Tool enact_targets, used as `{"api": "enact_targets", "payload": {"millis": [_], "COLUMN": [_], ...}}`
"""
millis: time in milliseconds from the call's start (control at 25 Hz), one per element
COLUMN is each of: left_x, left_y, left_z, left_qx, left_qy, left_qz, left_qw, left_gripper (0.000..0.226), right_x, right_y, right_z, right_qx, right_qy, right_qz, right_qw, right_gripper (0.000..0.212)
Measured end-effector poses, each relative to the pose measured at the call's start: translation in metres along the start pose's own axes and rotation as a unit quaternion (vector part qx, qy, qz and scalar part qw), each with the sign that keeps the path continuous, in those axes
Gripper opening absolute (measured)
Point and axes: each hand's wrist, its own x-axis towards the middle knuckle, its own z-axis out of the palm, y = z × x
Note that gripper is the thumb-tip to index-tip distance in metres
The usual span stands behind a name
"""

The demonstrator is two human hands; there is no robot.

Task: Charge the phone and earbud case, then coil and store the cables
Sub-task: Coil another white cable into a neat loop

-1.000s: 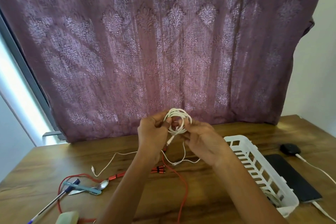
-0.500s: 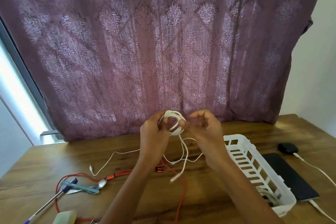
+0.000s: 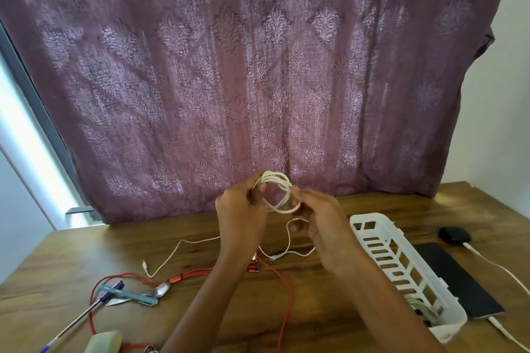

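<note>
Above the wooden table, my left hand [image 3: 241, 209] pinches a white cable coil [image 3: 279, 189] at its left side. My right hand [image 3: 324, 226] grips the coil's lower right and a loose strand curling below it. A thin white cable [image 3: 172, 256] and a red cable [image 3: 284, 292] lie on the table under my arms. To the right sits a white slotted basket [image 3: 381, 246] with a coiled cable inside its near end. Beyond it lie a black phone [image 3: 456, 278] and a black earbud case [image 3: 454, 234], each with a white cable plugged in.
A purple patterned curtain [image 3: 258, 80] hangs along the table's far edge. At the near left lie pens [image 3: 126, 294], a spoon [image 3: 160, 289] and a pale green block [image 3: 104, 342]. A white wall stands at the right.
The loose end that hung down half a second ago has been drawn up. My right hand has come back onto the coil's right side. The coil is larger and rounder.
</note>
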Motion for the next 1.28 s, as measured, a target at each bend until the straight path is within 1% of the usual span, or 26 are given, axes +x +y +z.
{"api": "enact_targets", "payload": {"millis": [80, 120, 200, 280, 360, 440, 520, 560, 600, 680, 720, 840, 880, 960, 1040, 1080, 1120, 1160, 1240, 1280], "left_x": [0.000, -0.001, -0.002, 0.000, 0.001, 0.002, 0.003, 0.004, 0.004, 0.003, 0.002, 0.001, 0.000, -0.002, -0.004, -0.004, -0.002, 0.000, 0.006, 0.008], "left_y": [-0.001, -0.001, -0.003, -0.006, -0.006, -0.003, 0.000, 0.001, 0.002, 0.004, 0.004, 0.002, 0.002, 0.000, 0.001, 0.000, -0.002, -0.005, -0.013, -0.017], "left_z": [0.000, 0.001, 0.002, 0.001, 0.001, 0.001, 0.003, 0.004, 0.005, 0.007, 0.008, 0.008, 0.008, 0.012, 0.015, 0.016, 0.018, 0.018, 0.017, 0.015], "left_qx": [0.010, 0.011, 0.002, -0.014, -0.023, -0.046, -0.082, -0.097, -0.113, -0.159, -0.178, -0.206, -0.217, -0.255, -0.296, -0.300, -0.298, -0.294, -0.293, -0.296], "left_qy": [-0.008, -0.010, -0.002, 0.013, 0.027, 0.049, 0.074, 0.084, 0.092, 0.099, 0.102, 0.106, 0.107, 0.110, 0.093, 0.084, 0.081, 0.083, 0.098, 0.107], "left_qz": [0.022, 0.029, 0.016, -0.008, -0.019, -0.047, -0.083, -0.097, -0.107, -0.127, -0.135, -0.153, -0.159, -0.168, -0.168, -0.162, -0.159, -0.157, -0.162, -0.169], "left_qw": [1.000, 0.999, 1.000, 1.000, 0.999, 0.997, 0.990, 0.987, 0.984, 0.974, 0.969, 0.961, 0.957, 0.946, 0.936, 0.936, 0.938, 0.939, 0.937, 0.934], "left_gripper": [0.028, 0.028, 0.027, 0.025, 0.024, 0.022, 0.021, 0.021, 0.020, 0.018, 0.018, 0.021, 0.019, 0.012, 0.016, 0.019, 0.020, 0.021, 0.020, 0.018], "right_x": [0.000, 0.001, 0.001, 0.001, 0.001, 0.001, -0.001, -0.004, -0.008, -0.016, -0.019, -0.021, -0.020, -0.018, -0.018, -0.017, -0.017, -0.017, -0.015, -0.014], "right_y": [-0.002, -0.003, -0.007, -0.014, -0.019, -0.018, -0.010, -0.004, 0.004, 0.017, 0.021, 0.030, 0.031, 0.036, 0.037, 0.035, 0.031, 0.026, 0.012, 0.005], "right_z": [-0.004, -0.006, -0.010, -0.016, -0.023, -0.030, -0.031, -0.029, -0.025, -0.014, -0.009, -0.004, -0.001, 0.004, 0.012, 0.014, 0.014, 0.013, 0.008, 0.003], "right_qx": [0.061, 0.097, 0.157, 0.154, 0.122, 0.134, 0.190, 0.198, 0.176, 0.081, 0.051, 0.038, 0.013, -0.068, -0.111, -0.104, -0.082, -0.060, -0.021, 0.014], "right_qy": [-0.042, -0.057, -0.086, -0.109, -0.120, -0.122, -0.145, -0.157, -0.157, -0.122, -0.117, -0.150, -0.143, -0.108, -0.080, -0.059, -0.041, -0.020, 0.020, 0.037], "right_qz": [0.032, 0.047, 0.067, 0.078, 0.085, 0.063, 0.015, -0.013, -0.046, -0.120, -0.146, -0.189, -0.219, -0.306, -0.372, -0.377, -0.365, -0.346, -0.321, -0.305], "right_qw": [0.997, 0.992, 0.982, 0.979, 0.981, 0.981, 0.971, 0.967, 0.971, 0.982, 0.981, 0.970, 0.965, 0.943, 0.918, 0.918, 0.927, 0.936, 0.946, 0.951], "right_gripper": [0.037, 0.038, 0.032, 0.019, 0.019, 0.020, 0.029, 0.034, 0.034, 0.030, 0.032, 0.043, 0.043, 0.038, 0.026, 0.019, 0.013, 0.015, 0.025, 0.027]}}
